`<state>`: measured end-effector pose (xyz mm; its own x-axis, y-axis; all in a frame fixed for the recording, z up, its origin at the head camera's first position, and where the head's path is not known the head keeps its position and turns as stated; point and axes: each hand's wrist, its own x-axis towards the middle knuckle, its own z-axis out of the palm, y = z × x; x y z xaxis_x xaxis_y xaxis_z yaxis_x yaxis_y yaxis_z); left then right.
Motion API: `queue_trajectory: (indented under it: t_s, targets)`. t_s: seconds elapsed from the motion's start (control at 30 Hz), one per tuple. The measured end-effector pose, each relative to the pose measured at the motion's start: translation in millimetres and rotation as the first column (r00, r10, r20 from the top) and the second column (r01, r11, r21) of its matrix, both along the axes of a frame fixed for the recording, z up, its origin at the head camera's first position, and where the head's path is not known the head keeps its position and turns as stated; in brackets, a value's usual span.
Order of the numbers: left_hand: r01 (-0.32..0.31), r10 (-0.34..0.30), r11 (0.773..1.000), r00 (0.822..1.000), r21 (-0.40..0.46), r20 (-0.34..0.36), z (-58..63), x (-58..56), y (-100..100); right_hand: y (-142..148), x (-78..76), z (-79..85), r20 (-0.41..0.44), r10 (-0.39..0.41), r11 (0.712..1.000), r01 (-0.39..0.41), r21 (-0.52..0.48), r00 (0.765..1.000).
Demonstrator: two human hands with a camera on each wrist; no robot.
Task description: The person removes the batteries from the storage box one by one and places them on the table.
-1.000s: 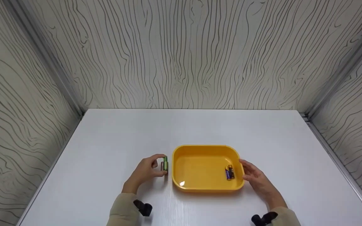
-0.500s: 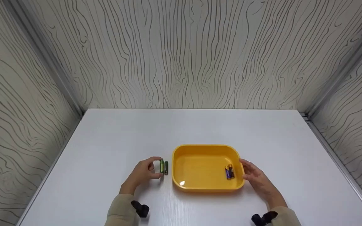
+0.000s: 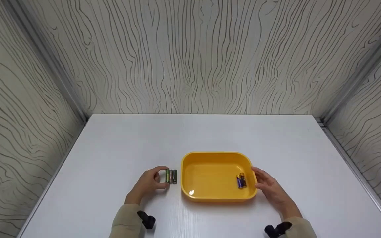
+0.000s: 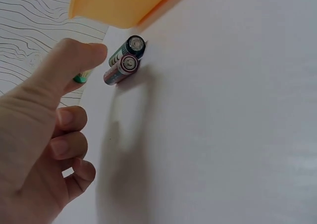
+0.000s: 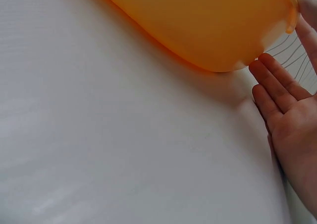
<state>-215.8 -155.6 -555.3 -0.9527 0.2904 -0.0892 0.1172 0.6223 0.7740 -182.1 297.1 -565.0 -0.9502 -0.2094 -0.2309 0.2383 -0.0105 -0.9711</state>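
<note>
My left hand (image 3: 146, 183) pinches a green battery (image 3: 167, 176) between thumb and index finger, left of the yellow tray (image 3: 210, 199). In the left wrist view the thumb covers most of that green battery (image 4: 82, 77); the other fingers are bent. Just right of it, a reddish battery (image 4: 126, 65) and a dark green battery (image 4: 131, 46) lie side by side on the table. My right hand (image 3: 273, 191) touches the tray's right side, with thumb and index finger at the wall. The right wrist view has its other fingers (image 5: 277, 87) straight beside the tray.
Inside the tray, near its right wall, two batteries (image 3: 241, 181) with dark and purple bodies lie together. The white table (image 3: 137, 138) ends at a wood-grain panel (image 3: 190, 66) behind, with similar panels on both sides.
The left hand has moved slightly left and down with the green battery, uncovering the two batteries beside it. The right hand and tray stay in place.
</note>
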Motion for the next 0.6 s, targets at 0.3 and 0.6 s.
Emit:
queue_trajectory:
  t_s: [0.3, 0.6]
  targets:
    - [-0.025, 0.025, 0.999, 1.0, -0.022, 0.019, -6.4, -0.5, 0.0, -0.6, -0.5, -0.1, -0.009, -0.012, 1.0, 0.012, 0.002, 1.0]
    - [-0.05, 0.051, 0.996, 0.998, -0.072, 0.019, -7.5, -2.4, 0.9, -1.0, -0.3, -0.8, -0.003, -0.015, 1.0, 0.015, -0.02, 1.0]
